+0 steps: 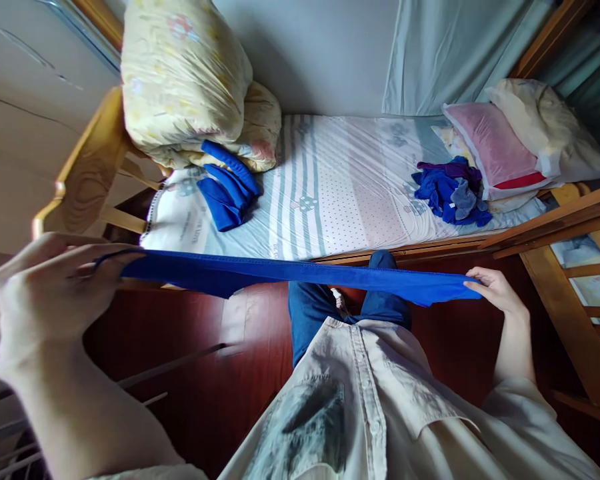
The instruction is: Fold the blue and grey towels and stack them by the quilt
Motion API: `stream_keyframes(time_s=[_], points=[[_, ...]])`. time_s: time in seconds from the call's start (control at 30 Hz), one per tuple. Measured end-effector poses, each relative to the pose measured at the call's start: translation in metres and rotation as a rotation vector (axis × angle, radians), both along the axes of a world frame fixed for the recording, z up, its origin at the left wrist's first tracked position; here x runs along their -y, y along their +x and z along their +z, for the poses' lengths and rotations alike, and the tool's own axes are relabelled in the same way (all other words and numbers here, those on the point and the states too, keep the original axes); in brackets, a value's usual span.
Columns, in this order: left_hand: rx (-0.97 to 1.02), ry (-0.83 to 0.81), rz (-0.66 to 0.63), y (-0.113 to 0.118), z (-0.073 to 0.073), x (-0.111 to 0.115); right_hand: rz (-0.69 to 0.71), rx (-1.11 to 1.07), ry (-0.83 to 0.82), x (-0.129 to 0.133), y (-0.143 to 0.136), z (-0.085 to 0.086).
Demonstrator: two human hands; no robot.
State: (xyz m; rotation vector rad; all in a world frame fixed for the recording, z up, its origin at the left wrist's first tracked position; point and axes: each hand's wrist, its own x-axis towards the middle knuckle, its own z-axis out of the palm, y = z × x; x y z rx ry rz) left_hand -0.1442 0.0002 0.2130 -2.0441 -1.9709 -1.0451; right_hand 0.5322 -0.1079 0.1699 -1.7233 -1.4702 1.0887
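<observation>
**Inventory: one blue cloth stretched between two hands, at the bed's near edge**

Item 1. I count one blue cloth (300,275) in hand. It is soft woven fabric, pulled taut into a long narrow band and seen almost edge-on. It hangs in the air just in front of the near edge of the mattress (340,193), above the dark red wooden floor (240,373), touching neither.

Item 2. Two hands, both closed on that cloth. My left hand (50,293) pinches its left end, fingers curled over and thumb beneath. My right hand (495,290) clamps the right end between thumb and fingers. No gap shows in either grip.

Item 3. One stack of folded blue cloths (227,190), flat and neat, near the mattress's left end, touching the bedding bundle. I cannot count its layers for certain.

Item 4. One loose heap of cloths (450,193), blue with a purple piece and a grey piece, crumpled, near the right end and against the pillows.

Item 5. One rolled yellow quilt bundle (190,80), puffy, flower-printed, at the far left corner.

Item 6. Two pillows at the right end: one pink pillow (490,143), one cream pillow (545,123) behind it.

Item 7. One wooden bed frame (87,167), pale, curved at the left end. The mattress sheet is striped and dotted.
</observation>
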Motion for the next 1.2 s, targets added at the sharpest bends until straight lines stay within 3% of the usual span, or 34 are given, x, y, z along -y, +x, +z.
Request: stream_keyframes(time_s=[0.17,0.33,0.47,0.63,0.77,0.87,0.97,1.1,1.2], points=[[0.013,0.004,-0.200,0.002,-0.011,0.004,-0.014,0.079,-0.016,-0.019,0.002,0.005],[0.013,-0.078,-0.253,-0.010,-0.042,-0.001,-0.014,0.248,-0.033,-0.034,0.002,0.001],[-0.032,-0.104,-0.265,-0.019,-0.061,-0.011,0.012,0.503,0.151,-0.050,0.009,0.002],[0.005,-0.121,-0.169,-0.009,-0.059,-0.035,-0.085,0.734,0.362,-0.090,0.015,0.011],[0.187,-0.086,-0.091,0.002,-0.055,-0.048,-0.053,0.623,0.296,-0.113,0.018,0.018],[0.197,-0.060,-0.121,0.002,-0.058,-0.041,0.015,0.525,0.162,-0.109,0.022,0.017],[0.123,-0.122,-0.206,-0.006,-0.063,-0.022,0.041,0.502,0.069,-0.090,0.029,0.012],[0.120,-0.272,-0.227,-0.021,-0.066,0.008,-0.018,0.439,0.064,-0.057,0.039,0.008],[0.166,-0.340,-0.195,-0.028,-0.064,0.021,-0.060,0.330,0.022,-0.046,0.046,0.012]])
